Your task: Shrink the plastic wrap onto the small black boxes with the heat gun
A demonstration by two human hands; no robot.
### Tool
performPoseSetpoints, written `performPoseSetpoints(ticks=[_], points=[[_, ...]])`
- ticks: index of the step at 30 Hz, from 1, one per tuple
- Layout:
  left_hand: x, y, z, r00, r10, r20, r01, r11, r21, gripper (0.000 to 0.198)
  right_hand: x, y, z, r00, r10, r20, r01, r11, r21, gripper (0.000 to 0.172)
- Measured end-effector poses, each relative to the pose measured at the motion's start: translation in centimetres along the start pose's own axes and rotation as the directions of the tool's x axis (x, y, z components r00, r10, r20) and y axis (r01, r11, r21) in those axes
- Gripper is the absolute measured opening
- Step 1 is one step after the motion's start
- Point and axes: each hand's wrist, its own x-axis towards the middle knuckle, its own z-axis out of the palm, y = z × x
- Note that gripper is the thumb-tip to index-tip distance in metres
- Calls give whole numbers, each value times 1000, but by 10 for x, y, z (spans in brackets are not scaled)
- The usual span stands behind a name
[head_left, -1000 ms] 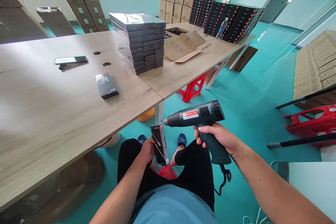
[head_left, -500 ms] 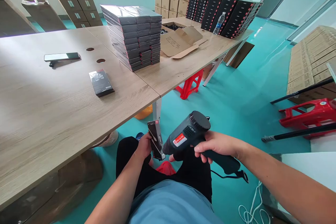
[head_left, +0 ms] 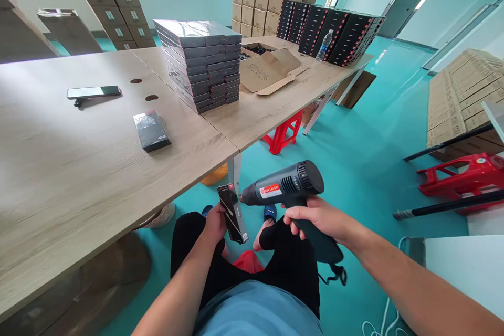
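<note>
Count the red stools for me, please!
2. One red stool stands on the floor under the table. The other is at the far right, beside the flat cardboard boxes. More could be hidden.

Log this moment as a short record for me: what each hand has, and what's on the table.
Left hand: holds a slim black box upright
Right hand: grips a black heat gun by its handle, nozzle aimed toward the box
Wooden table: tall stack of black boxes, loose black box, slim mirror-faced device, open cardboard carton
</note>
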Motion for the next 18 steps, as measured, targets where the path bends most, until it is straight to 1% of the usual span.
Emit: performPoseSetpoints(ticks=[3,4,5,8,9,10,11,13,14,15,16,18], points=[[1,-1,-2,1000,-6,2,6,1000,2,16,-2,-1,4,985,59,164,-49,997,-64,13],[1,-1,-2,1000,-4,1,4,1000,3,16,-1,-2,6,981,63,186,-48,995,-83,12],[1,-1,-2,1000,-2,-1,2,1000,3,16,0,-4,7,985,46,165,-32,996,-86,11],[1,-1,-3,1000,4,-6,-4,1000,4,13,4,-8,9,999,-51,-10,50,996,-80,12],[1,0,-3,1000,4,-4,-4,1000,3,12,5,-10,8,998,-62,-25,59,994,-96,13],[0,1,-3,1000,3,-2,-3,1000,2,12,4,-11,7,999,-46,5,47,991,-122,13],[0,3,-3,1000,2,0,-2,1000,1,11,3,-11,6,998,-10,68,20,989,-150,11],[-2,6,-3,1000,0,2,0,1000,2,12,0,-10,5,977,73,201,-35,982,-184,8],[-3,8,-2,1000,-4,5,4,1000,4,14,0,-10,5,968,92,232,-49,982,-184,9],[-4,9,-1,1000,-10,10,10,1000,8,17,0,-9,5,971,83,222,-45,984,-170,9],[-5,9,0,1000,-20,19,19,1000,15,19,2,-9,5,983,49,175,-24,990,-140,8],[-7,9,2,998,-43,40,41,999,34,21,11,-12,4,999,-40,36,42,997,-66,12]])
